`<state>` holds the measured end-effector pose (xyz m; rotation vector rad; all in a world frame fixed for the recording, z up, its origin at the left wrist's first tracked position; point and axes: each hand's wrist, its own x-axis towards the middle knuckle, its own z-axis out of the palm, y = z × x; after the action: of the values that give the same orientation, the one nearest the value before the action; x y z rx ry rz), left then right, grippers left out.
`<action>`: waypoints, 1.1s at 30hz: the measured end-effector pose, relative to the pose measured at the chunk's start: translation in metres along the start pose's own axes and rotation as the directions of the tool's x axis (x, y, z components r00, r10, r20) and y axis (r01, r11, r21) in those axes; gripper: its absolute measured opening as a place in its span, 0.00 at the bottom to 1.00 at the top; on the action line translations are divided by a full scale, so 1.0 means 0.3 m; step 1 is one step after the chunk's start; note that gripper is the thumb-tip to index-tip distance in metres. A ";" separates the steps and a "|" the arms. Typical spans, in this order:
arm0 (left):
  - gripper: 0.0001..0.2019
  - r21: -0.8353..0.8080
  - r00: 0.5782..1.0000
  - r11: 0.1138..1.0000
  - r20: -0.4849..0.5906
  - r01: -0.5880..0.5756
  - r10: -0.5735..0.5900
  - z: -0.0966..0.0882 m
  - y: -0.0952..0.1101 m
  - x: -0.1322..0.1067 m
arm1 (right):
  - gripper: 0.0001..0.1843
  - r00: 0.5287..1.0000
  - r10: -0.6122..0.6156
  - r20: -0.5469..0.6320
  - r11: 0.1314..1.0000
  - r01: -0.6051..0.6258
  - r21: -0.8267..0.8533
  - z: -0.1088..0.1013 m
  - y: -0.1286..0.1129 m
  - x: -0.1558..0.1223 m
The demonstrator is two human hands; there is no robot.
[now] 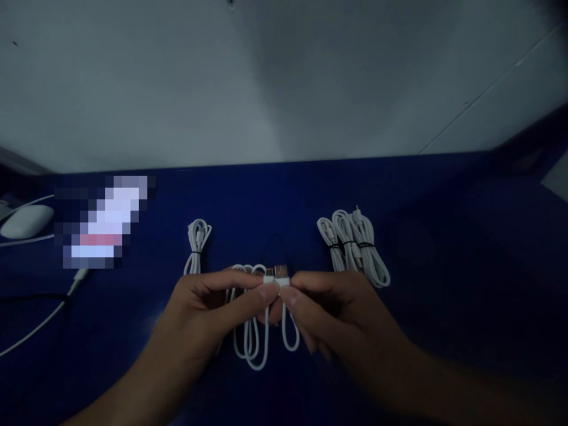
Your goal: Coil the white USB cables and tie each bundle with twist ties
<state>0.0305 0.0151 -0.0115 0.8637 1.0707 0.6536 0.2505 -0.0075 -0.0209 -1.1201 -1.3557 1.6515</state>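
A loosely looped white USB cable hangs between my two hands, low in the middle of the head view. My left hand is closed, its thumb and forefinger pinching one plug of the cable. Right beside it, my right hand pinches another plug, whose metal USB end points away from me. The two plugs are side by side, and the thumbs almost touch. Parts of the loops are hidden behind the left fingers.
On the blue table, a tied white cable bundle lies beyond my left hand. Several tied cable bundles lie beyond the right one. At left are a blurred-out lit screen, a white mouse and cords. A pale wall stands behind.
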 end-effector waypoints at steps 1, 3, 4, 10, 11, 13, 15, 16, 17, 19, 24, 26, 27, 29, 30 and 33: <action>0.07 0.008 1.000 1.000 -0.002 -0.001 0.001 -0.001 0.000 0.001 | 0.20 1.000 0.002 0.002 1.000 -0.002 0.006 0.001 -0.001 0.002; 0.08 0.024 1.000 1.000 -0.002 -0.008 0.008 -0.002 0.002 0.003 | 0.20 1.000 0.009 -0.003 1.000 -0.009 0.016 0.002 -0.003 0.005; 0.08 0.031 1.000 0.999 0.002 -0.011 0.011 -0.002 0.002 0.005 | 0.20 1.000 0.012 -0.006 1.000 -0.011 0.018 0.003 -0.005 0.006; 0.09 0.047 1.000 0.999 -0.005 -0.015 0.015 0.003 0.005 0.007 | 0.19 1.000 0.018 -0.018 1.000 -0.018 -0.010 0.005 -0.011 0.006; 0.10 0.045 1.000 0.999 -0.013 -0.013 0.014 0.004 0.005 0.006 | 0.18 0.999 0.026 -0.020 1.000 -0.026 -0.013 0.005 -0.011 0.006; 0.10 0.040 1.000 0.999 -0.018 -0.008 0.009 0.006 0.006 0.006 | 0.18 0.999 0.040 -0.019 0.999 -0.040 -0.013 0.006 -0.011 0.005; 0.09 0.041 1.000 0.999 -0.016 -0.008 0.009 0.007 0.005 0.008 | 0.19 0.999 0.044 -0.016 0.999 -0.045 -0.011 0.007 -0.012 0.003; 0.09 0.044 1.000 0.999 -0.017 -0.005 0.006 0.007 0.005 0.009 | 0.19 0.999 0.044 -0.013 0.999 -0.044 -0.010 0.007 -0.012 0.001; 0.08 0.042 1.000 0.999 -0.011 -0.011 0.012 0.007 0.004 0.009 | 0.19 0.999 0.042 -0.012 0.999 -0.042 -0.011 0.007 -0.012 0.000; 0.09 0.041 1.000 0.999 -0.016 -0.005 0.006 0.005 0.003 0.009 | 0.19 0.999 0.038 -0.014 0.999 -0.039 -0.015 0.006 -0.011 -0.002; 0.09 0.036 1.000 0.999 -0.008 0.004 -0.004 0.003 0.004 0.004 | 0.20 0.999 0.042 -0.013 0.999 -0.042 -0.020 0.006 -0.010 -0.001; 0.10 0.037 1.000 0.999 -0.005 0.013 -0.012 0.004 0.005 0.002 | 0.20 0.999 0.039 -0.013 0.999 -0.039 -0.018 0.006 -0.009 -0.001; 0.10 0.040 1.000 0.999 -0.007 0.016 -0.016 0.004 0.006 0.001 | 0.21 0.999 0.039 -0.013 0.999 -0.039 -0.016 0.005 -0.008 -0.001; 0.10 0.042 1.000 0.999 -0.012 0.017 -0.016 0.005 0.007 -0.001 | 0.21 0.999 0.036 -0.007 0.999 -0.036 -0.011 0.004 -0.007 -0.001; 0.10 0.040 1.000 0.999 -0.011 0.017 -0.016 0.006 0.007 -0.002 | 0.21 0.999 0.035 -0.005 0.999 -0.035 -0.012 0.004 -0.006 -0.002; 0.10 0.031 1.000 0.999 -0.006 0.015 -0.015 0.008 0.008 -0.001 | 0.21 0.999 0.041 -0.008 0.999 -0.041 -0.015 0.004 -0.006 -0.004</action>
<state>0.0325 0.0155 -0.0088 0.8798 1.0936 0.6286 0.2498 -0.0086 -0.0189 -1.1688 -1.3511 1.6669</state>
